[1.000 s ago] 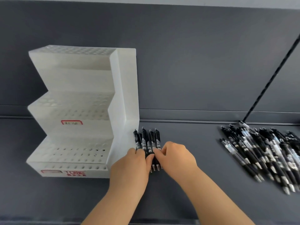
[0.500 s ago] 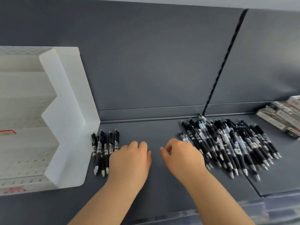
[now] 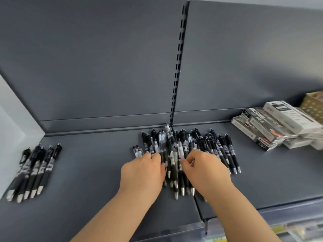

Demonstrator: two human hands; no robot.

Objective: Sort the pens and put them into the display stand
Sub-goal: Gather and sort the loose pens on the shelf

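A big pile of black and clear click pens (image 3: 190,147) lies mid-shelf against the back wall. My left hand (image 3: 143,173) rests on the pile's left side, fingertips among the pens. My right hand (image 3: 204,172) lies over the pile's middle, with thumb and fingers curled at a pen; whether it holds one is unclear. A sorted row of several black pens (image 3: 33,170) lies at the far left. Only a sliver of the white display stand (image 3: 10,130) shows at the left edge.
Stacked white and black pen boxes (image 3: 272,126) sit on the shelf at the right, with a tan perforated basket (image 3: 312,105) behind them. A slotted upright (image 3: 178,67) splits the grey back wall. The shelf's front edge (image 3: 157,231) runs just below my forearms.
Both hands left the sorted row beside the stand and moved right onto the big pile. The view swung right, so the stand slid almost out of frame.
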